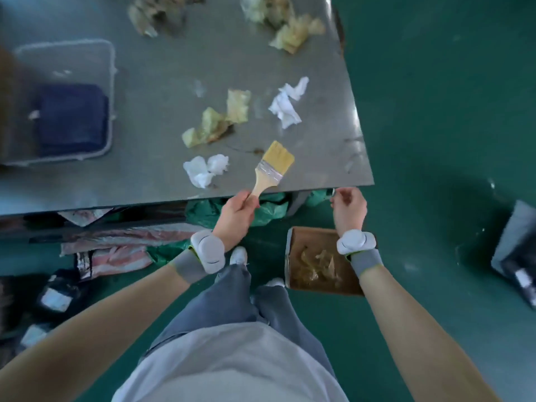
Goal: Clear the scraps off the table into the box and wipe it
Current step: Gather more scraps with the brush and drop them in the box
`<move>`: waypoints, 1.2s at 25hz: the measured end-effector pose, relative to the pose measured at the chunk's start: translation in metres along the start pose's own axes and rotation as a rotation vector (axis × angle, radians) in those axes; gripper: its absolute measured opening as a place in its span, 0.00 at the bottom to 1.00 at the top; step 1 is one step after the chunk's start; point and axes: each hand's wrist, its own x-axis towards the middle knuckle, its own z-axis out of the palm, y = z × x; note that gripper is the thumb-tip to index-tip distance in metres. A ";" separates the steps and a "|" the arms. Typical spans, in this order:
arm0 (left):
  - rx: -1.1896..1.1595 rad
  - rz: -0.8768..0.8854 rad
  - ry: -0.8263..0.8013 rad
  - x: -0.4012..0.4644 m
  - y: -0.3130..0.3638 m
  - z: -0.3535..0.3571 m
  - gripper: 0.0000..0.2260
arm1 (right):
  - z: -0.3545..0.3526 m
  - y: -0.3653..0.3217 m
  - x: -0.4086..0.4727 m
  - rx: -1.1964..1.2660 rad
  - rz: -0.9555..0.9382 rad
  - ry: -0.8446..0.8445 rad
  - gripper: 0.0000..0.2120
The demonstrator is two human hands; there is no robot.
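**Scraps mostly still on the bench, a few already boxed**

Scraps [216, 123] of yellowish, crumpled material lie in the middle of the grey bench [162, 82], with two more yellowish heaps at the far edge, one [290, 27] towards the right corner and one [156, 13] further left, both blurred. Two wads of white tissue also remain: one [206, 169] near the front edge, another [287, 104] towards the right side. Dark smears show on the metal near the brush.

The cardboard box [293, 256] stands on the green floor below the bench's near right corner, and some yellowish scraps already lie inside it. So a small part of the clearing looks done, while most of it is left.

The left hand [236, 213] has its grip clenched round the wooden handle of a paintbrush [272, 166], whose bristles point out over the bench just beside the front tissue wad. The right hand [348, 207] hangs at the bench's corner above the box, fingers curled; something small may be pinched at its fingertips, but I cannot tell for sure.

A clear tub [108, 91] holding a dark blue cloth [72, 120] sits at the left of the bench. The cloth lies untouched in it, so by my judgement the wiping has not begun and must wait until the sweeping is over.
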 end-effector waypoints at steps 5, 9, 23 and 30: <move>-0.228 -0.120 0.302 -0.007 -0.008 -0.070 0.11 | 0.071 -0.066 0.010 -0.126 -0.217 -0.251 0.07; -0.230 -0.176 0.423 -0.006 -0.014 -0.104 0.11 | 0.125 -0.100 -0.001 -0.200 -0.376 -0.451 0.13; 0.320 -0.307 0.291 0.006 -0.016 -0.157 0.11 | 0.210 -0.106 -0.043 -0.669 -0.898 -0.727 0.31; 0.309 -0.264 0.161 0.013 -0.002 -0.172 0.13 | 0.213 -0.118 -0.034 -0.537 -0.798 -0.702 0.21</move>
